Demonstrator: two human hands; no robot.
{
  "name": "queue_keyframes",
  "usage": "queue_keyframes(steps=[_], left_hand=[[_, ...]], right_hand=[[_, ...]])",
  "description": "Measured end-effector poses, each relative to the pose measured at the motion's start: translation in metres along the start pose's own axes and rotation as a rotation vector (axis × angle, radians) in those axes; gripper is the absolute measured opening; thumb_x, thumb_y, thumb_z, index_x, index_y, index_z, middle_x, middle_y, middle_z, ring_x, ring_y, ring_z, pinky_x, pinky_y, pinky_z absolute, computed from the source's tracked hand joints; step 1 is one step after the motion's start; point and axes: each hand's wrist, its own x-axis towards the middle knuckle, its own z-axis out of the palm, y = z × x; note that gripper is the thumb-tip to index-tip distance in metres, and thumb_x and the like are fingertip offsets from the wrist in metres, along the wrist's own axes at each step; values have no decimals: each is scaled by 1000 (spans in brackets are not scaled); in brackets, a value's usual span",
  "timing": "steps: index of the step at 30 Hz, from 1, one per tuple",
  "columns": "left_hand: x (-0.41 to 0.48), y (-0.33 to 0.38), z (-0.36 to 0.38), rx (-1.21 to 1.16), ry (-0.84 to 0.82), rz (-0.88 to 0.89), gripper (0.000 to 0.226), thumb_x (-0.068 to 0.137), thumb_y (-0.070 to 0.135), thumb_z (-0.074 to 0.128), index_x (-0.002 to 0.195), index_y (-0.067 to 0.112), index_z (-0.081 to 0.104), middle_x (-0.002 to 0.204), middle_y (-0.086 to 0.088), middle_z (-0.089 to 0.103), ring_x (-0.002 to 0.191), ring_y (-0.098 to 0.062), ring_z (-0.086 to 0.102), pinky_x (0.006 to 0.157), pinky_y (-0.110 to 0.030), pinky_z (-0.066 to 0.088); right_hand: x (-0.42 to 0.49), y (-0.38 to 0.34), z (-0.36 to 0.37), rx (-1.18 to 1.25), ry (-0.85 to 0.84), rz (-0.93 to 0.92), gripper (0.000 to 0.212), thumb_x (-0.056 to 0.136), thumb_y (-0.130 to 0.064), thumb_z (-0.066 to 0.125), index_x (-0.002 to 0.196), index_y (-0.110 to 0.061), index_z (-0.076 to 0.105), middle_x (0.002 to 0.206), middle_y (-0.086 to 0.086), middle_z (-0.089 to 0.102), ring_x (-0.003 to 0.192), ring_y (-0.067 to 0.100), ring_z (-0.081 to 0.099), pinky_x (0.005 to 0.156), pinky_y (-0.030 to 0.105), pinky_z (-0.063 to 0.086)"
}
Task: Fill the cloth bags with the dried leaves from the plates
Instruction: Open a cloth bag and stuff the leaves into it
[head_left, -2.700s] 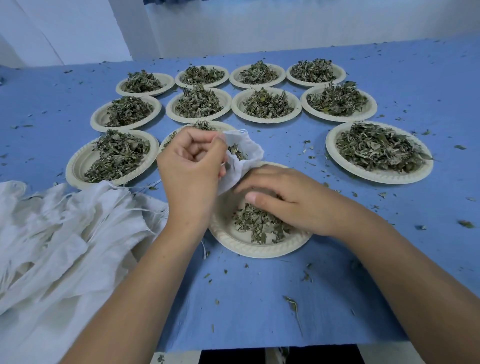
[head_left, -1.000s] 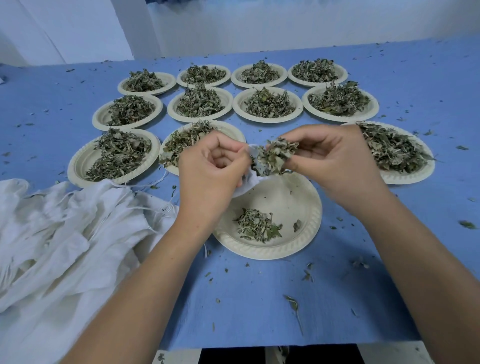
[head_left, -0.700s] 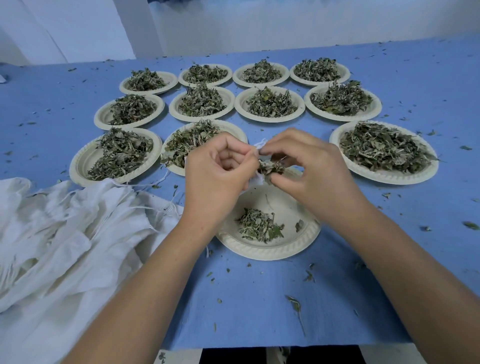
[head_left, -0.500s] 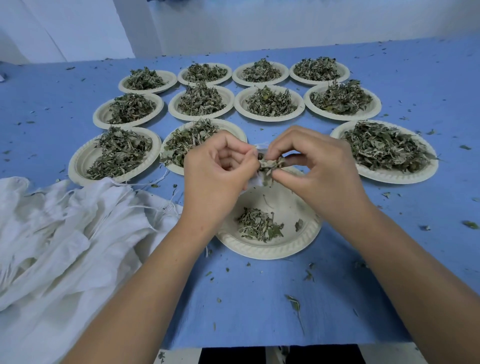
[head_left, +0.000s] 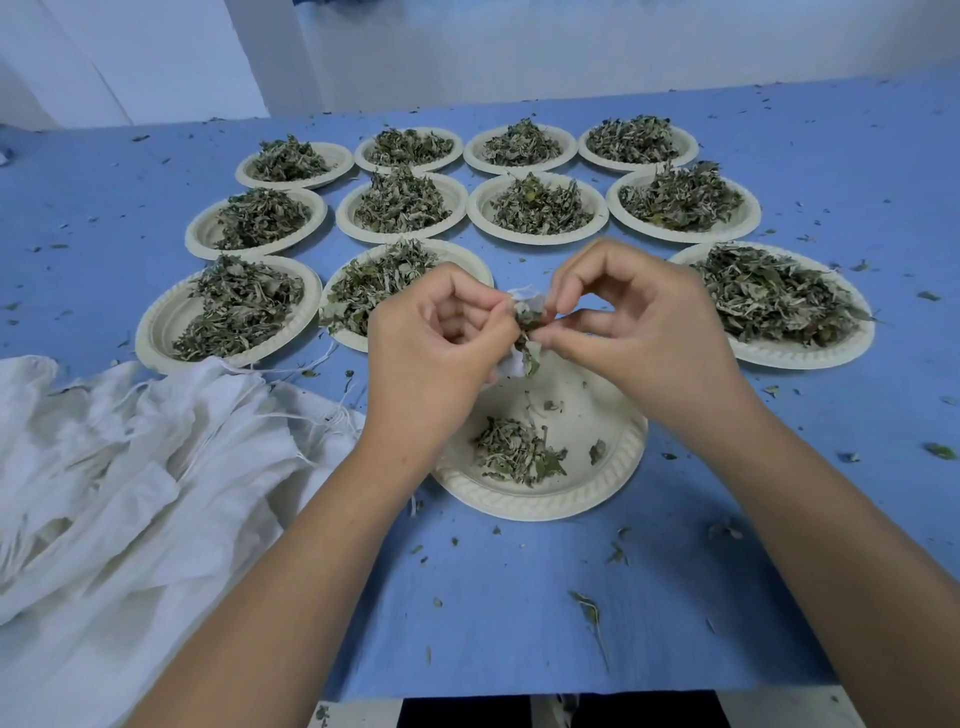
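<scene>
Now, your left hand (head_left: 436, 343) pinches the small white cloth bag (head_left: 508, 366) just above the nearly emptied beige paper plate (head_left: 540, 504), your right hand (head_left: 639, 332) pinches dried green leaves (head_left: 527, 317) at its mouth, so poke them deep.

— The setting?
— A blue-covered table (head_left: 857, 156) stands against a pale wall (head_left: 571, 47) in soft, even light.
— And at left?
— A white column (head_left: 249, 52), possibly a wall corner.

plates (head_left: 540, 240) crowd far side, cloth pile (head_left: 130, 467) L
</scene>
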Motion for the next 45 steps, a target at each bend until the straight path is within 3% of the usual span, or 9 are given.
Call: queue_keyframes(steps=[6,14,21,25,28,33,35,39,45], left_hand=[[1,1,-1,-18,19,-16,21,83,-1,66,72,17,63,53,8,62,42,-2,55,44,-13,42],[0,3,-1,-33,-17,-7,20,85,-1,68,73,16,63,53,9,62,42,-1,52,46,-12,40],[-2,5,-2,-47,-49,26,18,85,-2,66,73,12,62,52,7,59,41,-1,50,44,-13,40],[2,3,-3,-83,81,-27,18,88,-3,65,75,9,62,48,7,59,36,-1,46,40,-14,39],[5,0,-5,-113,160,-58,18,88,-3,64,74,9,62,47,7,57,34,-3,43,41,-14,37],[4,1,-3,-115,124,-72,19,87,-5,63,73,7,60,48,7,57,34,-2,44,40,-14,38],[3,2,-2,-119,111,-67,18,88,-5,63,74,6,60,48,6,58,34,-3,44,40,-14,38],[2,5,-6,-141,49,-8,21,88,-2,63,73,12,60,49,8,58,35,-1,44,38,-14,37],[-1,6,-5,-80,3,78,19,86,1,66,75,16,63,51,7,60,37,-2,49,38,-15,40]], right_hand=[[-3,-1,3,-3,-50,-14,11,80,0,67,88,-6,63,90,5,64,90,18,64,78,28,55],[-5,3,11,-170,31,-180,13,79,11,67,87,1,66,86,13,61,80,21,63,73,25,55],[-3,8,14,-641,-28,-444,11,77,11,66,74,1,68,74,8,65,72,26,57,67,30,46],[-2,3,2,-429,-112,-288,15,84,2,61,95,-1,71,97,5,69,92,21,62,79,36,50],[0,-2,-5,-344,-198,-236,24,80,-3,73,101,0,63,108,9,61,95,19,60,77,33,54],[1,0,0,-406,-132,-311,14,78,6,73,89,3,64,95,13,61,83,21,61,74,33,54],[-1,0,0,-491,-85,-387,11,81,-3,74,90,1,67,94,10,66,86,20,63,79,34,52],[-3,4,7,-738,-190,-448,39,75,-29,78,103,-6,67,110,1,66,105,16,58,105,35,36],[0,10,14,-849,-323,-450,22,76,-13,76,96,-10,70,105,0,68,105,7,51,112,36,16]])
